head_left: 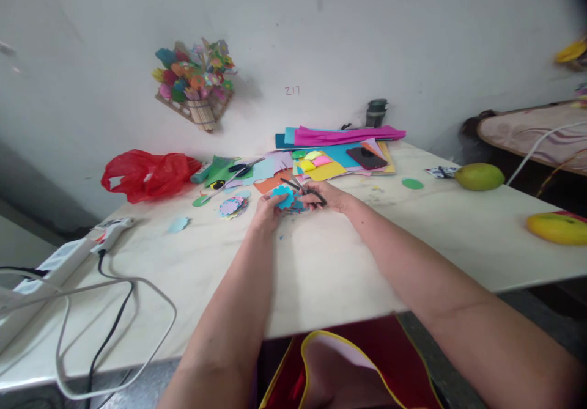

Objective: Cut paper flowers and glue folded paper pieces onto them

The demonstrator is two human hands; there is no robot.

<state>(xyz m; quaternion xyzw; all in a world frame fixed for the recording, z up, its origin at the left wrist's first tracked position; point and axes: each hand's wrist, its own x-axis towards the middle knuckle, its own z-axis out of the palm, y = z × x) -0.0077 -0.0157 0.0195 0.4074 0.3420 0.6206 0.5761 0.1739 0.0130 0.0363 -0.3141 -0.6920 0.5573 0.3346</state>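
Between the thumb and fingers of my left hand is a blue paper flower with a scalloped edge. My right hand grips a pair of scissors with dark handles, its blades pointing up and left beside the flower. Blue paper scraps lie under and between the hands. To the left of my left hand rests a small pile of scalloped paper flowers, a lilac one on top.
Behind the hands are coloured paper sheets, a phone and another pair of scissors. A red plastic bag sits at back left. A power strip with looping cables lies front left. Mangoes are at right.
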